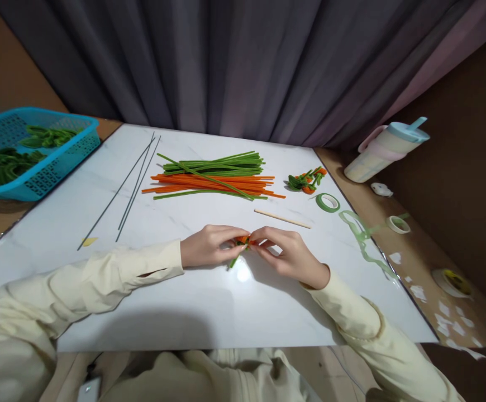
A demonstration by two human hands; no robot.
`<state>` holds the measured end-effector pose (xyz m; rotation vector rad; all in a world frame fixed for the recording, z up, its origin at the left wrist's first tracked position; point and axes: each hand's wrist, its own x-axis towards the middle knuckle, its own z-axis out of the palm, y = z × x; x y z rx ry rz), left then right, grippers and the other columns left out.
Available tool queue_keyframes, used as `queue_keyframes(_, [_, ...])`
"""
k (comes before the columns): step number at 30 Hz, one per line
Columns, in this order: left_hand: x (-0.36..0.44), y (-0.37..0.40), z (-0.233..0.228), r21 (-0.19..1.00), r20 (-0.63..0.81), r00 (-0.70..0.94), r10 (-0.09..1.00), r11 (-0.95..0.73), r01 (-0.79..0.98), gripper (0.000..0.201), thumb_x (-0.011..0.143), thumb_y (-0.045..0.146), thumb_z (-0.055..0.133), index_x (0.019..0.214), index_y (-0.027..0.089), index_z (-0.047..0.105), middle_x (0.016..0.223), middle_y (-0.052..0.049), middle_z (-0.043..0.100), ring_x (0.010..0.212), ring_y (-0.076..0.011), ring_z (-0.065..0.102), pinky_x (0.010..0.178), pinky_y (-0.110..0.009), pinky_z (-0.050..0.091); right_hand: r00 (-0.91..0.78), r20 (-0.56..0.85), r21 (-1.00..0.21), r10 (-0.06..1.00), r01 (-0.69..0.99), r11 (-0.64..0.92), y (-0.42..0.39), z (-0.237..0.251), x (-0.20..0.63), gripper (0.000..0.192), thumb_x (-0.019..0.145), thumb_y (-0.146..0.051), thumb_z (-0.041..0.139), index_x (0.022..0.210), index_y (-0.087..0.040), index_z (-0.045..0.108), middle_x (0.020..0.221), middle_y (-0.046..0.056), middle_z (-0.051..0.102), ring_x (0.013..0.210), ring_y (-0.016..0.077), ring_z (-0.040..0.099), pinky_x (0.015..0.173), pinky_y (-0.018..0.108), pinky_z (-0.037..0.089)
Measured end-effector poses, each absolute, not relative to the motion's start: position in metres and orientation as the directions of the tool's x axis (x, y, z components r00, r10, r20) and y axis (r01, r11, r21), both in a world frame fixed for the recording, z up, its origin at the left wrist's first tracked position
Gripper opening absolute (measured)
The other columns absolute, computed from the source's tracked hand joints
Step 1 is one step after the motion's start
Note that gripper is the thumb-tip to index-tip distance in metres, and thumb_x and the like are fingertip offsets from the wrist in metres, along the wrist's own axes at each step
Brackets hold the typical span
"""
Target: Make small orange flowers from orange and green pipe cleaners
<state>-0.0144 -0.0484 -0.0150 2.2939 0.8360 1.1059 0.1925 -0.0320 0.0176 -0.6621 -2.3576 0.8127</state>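
My left hand [209, 245] and my right hand [287, 254] meet at the middle of the white table [142, 301], fingertips pinched together on a small orange and green pipe-cleaner piece [240, 243]. A short green stem of it [233, 261] pokes out below my left fingers. Both hands rest on the tabletop. Most of the piece is hidden by my fingers.
Behind the hands lie a pile of green and orange pipe cleaners [213, 178], a wooden stick [282, 219], thin wires [134, 184], finished orange-green pieces [306, 181] and a green tape roll [327, 202]. A blue basket [37, 167] sits far left, a cup [385, 149] far right.
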Motion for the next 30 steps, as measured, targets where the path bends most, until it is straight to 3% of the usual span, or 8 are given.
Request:
queue_keyframes(8, [-0.011,-0.051,-0.009,0.765,0.449,0.423,0.787,-0.583,0.274,0.022,0.082,0.019,0.053,0.102,0.015,0.063,0.096,-0.006,0.07,0.075,-0.0126,0.066,0.074,-0.022,0.058,-0.698,0.298,-0.737,0.651,0.265,0.621,-0.03,0.017,0.193,0.018,0.085,-0.016,0.053,0.103,-0.019,0.054,0.092,0.005,0.064,0.075,0.0126,0.062,0.066,0.025,0.058])
queue_keyframes(15, [-0.013,-0.047,-0.006,0.985,0.14,0.455,0.879,-0.173,0.031,0.027,0.084,0.028,0.056,0.105,0.012,0.057,0.091,-0.009,0.07,0.083,-0.0191,0.068,0.071,-0.027,0.06,-0.676,0.215,-0.797,0.705,0.295,0.526,-0.027,0.018,0.193,0.013,0.086,-0.022,0.055,0.097,-0.017,0.06,0.087,0.005,0.066,0.072,0.013,0.063,0.062,0.023,0.058])
queue_keyframes(19, [-0.012,-0.044,-0.003,0.999,0.03,0.406,0.913,-0.01,-0.052,0.031,0.081,0.032,0.063,0.104,0.012,0.06,0.086,-0.007,0.071,0.078,-0.0183,0.069,0.068,-0.027,0.06,-0.645,0.195,-0.859,0.739,0.251,0.446,-0.027,0.018,0.194,0.016,0.087,-0.026,0.054,0.101,-0.018,0.058,0.091,0.005,0.064,0.068,0.0121,0.063,0.061,0.025,0.058])
queue_keyframes(22, [-0.01,-0.042,0.001,0.993,-0.023,0.347,0.938,0.061,-0.098,0.033,0.078,0.034,0.066,0.102,0.011,0.062,0.086,-0.007,0.071,0.074,-0.0169,0.069,0.067,-0.026,0.06,-0.592,0.311,-0.807,0.744,0.248,0.535,-0.028,0.02,0.194,0.017,0.088,-0.025,0.053,0.104,-0.02,0.056,0.102,0.008,0.059,0.081,0.0152,0.062,0.064,0.027,0.059])
queue_keyframes(26, [-0.009,-0.042,0.003,0.985,-0.076,0.313,0.947,0.12,-0.124,0.038,0.076,0.036,0.069,0.104,0.011,0.063,0.085,-0.007,0.071,0.072,-0.0178,0.069,0.068,-0.027,0.059,-0.604,0.425,-0.708,0.674,0.242,0.664,-0.031,0.023,0.193,0.012,0.088,-0.022,0.051,0.099,-0.021,0.057,0.096,0.008,0.057,0.1,0.0199,0.055,0.064,0.026,0.057])
queue_keyframes(30, [-0.009,-0.044,0.002,0.978,-0.111,0.324,0.94,0.162,-0.135,0.044,0.075,0.037,0.07,0.109,0.011,0.061,0.082,-0.007,0.071,0.075,-0.0194,0.07,0.07,-0.028,0.059,-0.596,0.371,-0.731,0.712,0.285,0.62,-0.031,0.02,0.189,0.008,0.09,-0.023,0.048,0.092,-0.02,0.056,0.091,0.007,0.055,0.086,0.0172,0.056,0.06,0.026,0.055])
